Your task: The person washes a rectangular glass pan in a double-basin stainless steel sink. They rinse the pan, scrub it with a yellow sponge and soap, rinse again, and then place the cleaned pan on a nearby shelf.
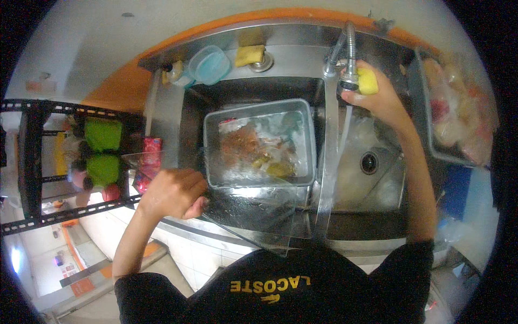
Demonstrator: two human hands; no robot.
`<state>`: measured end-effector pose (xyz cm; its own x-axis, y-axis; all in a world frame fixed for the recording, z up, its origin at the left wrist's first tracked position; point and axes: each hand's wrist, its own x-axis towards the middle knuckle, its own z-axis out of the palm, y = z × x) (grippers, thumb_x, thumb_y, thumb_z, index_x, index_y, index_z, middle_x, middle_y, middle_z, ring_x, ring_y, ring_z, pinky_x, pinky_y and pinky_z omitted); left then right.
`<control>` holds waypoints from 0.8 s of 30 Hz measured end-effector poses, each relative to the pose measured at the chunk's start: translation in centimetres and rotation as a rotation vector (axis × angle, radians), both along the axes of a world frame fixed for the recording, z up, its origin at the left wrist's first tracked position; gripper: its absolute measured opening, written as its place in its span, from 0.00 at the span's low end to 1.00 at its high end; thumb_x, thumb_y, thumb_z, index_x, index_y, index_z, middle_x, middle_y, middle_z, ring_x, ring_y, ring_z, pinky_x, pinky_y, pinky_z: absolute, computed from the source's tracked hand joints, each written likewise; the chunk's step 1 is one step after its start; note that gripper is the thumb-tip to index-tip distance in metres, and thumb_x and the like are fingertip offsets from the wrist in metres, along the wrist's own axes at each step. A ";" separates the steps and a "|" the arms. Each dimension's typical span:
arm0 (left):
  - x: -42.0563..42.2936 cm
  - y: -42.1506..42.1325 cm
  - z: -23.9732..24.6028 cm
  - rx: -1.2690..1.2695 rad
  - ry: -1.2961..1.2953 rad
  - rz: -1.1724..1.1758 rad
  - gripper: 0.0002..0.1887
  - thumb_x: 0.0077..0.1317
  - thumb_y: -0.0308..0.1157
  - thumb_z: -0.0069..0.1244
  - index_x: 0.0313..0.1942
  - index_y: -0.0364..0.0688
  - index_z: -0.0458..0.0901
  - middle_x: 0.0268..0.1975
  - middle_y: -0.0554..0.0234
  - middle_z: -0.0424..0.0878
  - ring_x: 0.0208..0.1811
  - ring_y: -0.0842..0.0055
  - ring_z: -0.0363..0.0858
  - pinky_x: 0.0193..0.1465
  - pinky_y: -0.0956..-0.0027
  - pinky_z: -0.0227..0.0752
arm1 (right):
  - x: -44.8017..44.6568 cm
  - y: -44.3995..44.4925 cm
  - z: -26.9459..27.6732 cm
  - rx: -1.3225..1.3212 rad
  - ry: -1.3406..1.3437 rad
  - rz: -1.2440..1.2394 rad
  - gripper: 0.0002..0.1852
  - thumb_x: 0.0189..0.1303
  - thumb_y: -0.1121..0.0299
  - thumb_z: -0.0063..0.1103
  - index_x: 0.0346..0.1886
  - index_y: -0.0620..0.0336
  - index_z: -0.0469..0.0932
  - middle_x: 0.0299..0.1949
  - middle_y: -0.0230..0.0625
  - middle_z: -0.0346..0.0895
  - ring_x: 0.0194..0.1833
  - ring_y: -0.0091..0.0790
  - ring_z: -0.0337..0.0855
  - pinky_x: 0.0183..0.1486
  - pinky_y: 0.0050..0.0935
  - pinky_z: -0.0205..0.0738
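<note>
My left hand (176, 194) grips a clear, flat plastic sheet or lid (259, 214) by its edge, held low over the front of the left sink basin. At the upper right, my right hand (374, 91) is around the head of the flexible metal faucet (350, 56), with a yellow sponge (368, 81) between hand and spout. Water runs from the faucet along the divider side of the right basin. Inside the left basin stands a translucent plastic tub (309, 141) with cloudy, foamy water and brown and yellow-green matter.
Behind the left basin stand a container of blue liquid (209, 65) and a second yellow sponge (249, 55). A drain (368, 163) shows in the right basin. A bin of bagged items (431, 141) is at the far right; a black metal rack (30, 162) stands left, near red packets (152, 152).
</note>
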<state>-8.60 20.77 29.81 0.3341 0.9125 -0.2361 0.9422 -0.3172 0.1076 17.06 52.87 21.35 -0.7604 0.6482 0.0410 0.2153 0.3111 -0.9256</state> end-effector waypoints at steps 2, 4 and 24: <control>0.0 -0.5 0.0 0.026 -0.004 0.028 0.11 0.52 0.39 0.44 0.22 0.40 0.71 0.22 0.57 0.70 0.24 0.64 0.75 0.25 0.62 0.69 | 0.2 0.3 -0.6 0.206 -0.114 -0.094 0.26 0.42 0.66 0.70 0.47 0.62 0.72 0.39 0.33 0.75 0.41 0.25 0.74 0.46 0.25 0.67; 0.0 -0.9 0.0 0.051 -0.031 0.066 0.11 0.52 0.39 0.44 0.21 0.40 0.71 0.22 0.57 0.70 0.24 0.63 0.74 0.25 0.61 0.69 | 0.4 0.6 -0.8 0.391 -0.201 -0.184 0.29 0.41 0.66 0.71 0.48 0.63 0.72 0.42 0.39 0.76 0.43 0.30 0.75 0.48 0.27 0.67; 0.3 -4.2 -0.1 0.138 -0.073 0.132 0.09 0.52 0.36 0.45 0.19 0.40 0.72 0.21 0.57 0.73 0.23 0.62 0.75 0.25 0.61 0.70 | 9.8 3.5 -15.8 -1.036 0.326 -0.744 0.29 0.51 0.42 0.57 0.45 0.56 0.69 0.34 0.37 0.73 0.35 0.37 0.76 0.38 0.39 0.76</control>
